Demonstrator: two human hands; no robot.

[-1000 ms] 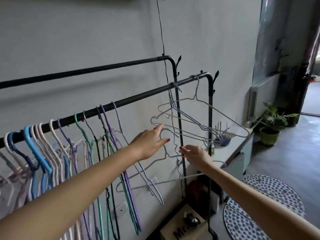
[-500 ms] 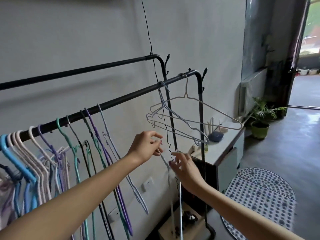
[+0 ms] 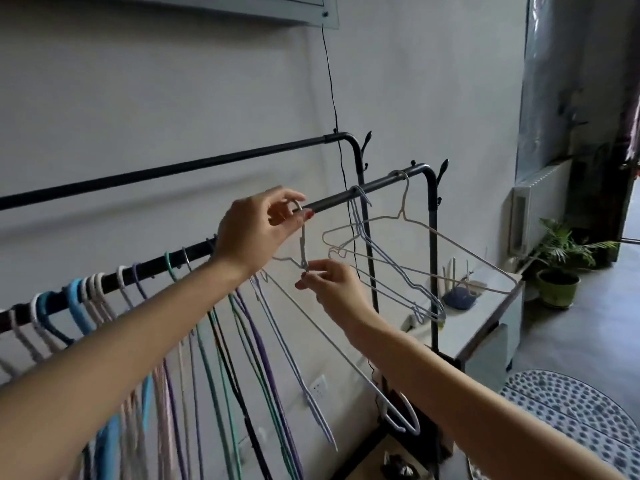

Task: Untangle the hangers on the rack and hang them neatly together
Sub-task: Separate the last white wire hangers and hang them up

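Note:
A black clothes rack has a near rail [image 3: 346, 201] running from lower left up to the right. My left hand [image 3: 258, 233] pinches the hook of a pale wire hanger [image 3: 341, 353] right at that rail. My right hand [image 3: 330, 284] grips the same hanger at its neck, just below the hook; its body slants down to the right. Two more wire hangers, a white one [image 3: 450, 247] and a pale blue one [image 3: 391, 268], hang crossed near the rail's right end. A row of several coloured hangers [image 3: 166, 306] hangs together on the left.
A second, higher rail [image 3: 180, 169] runs behind, close to the grey wall. A black cable [image 3: 330, 84] drops down the wall past the rack. A white low cabinet [image 3: 485, 327], a potted plant [image 3: 559, 268] and a dotted round mat [image 3: 568, 420] lie to the right.
Both hands have lifted the pale wire hanger from below the rail up to it. My left hand now holds its hook at the rail; the right hand holds its neck.

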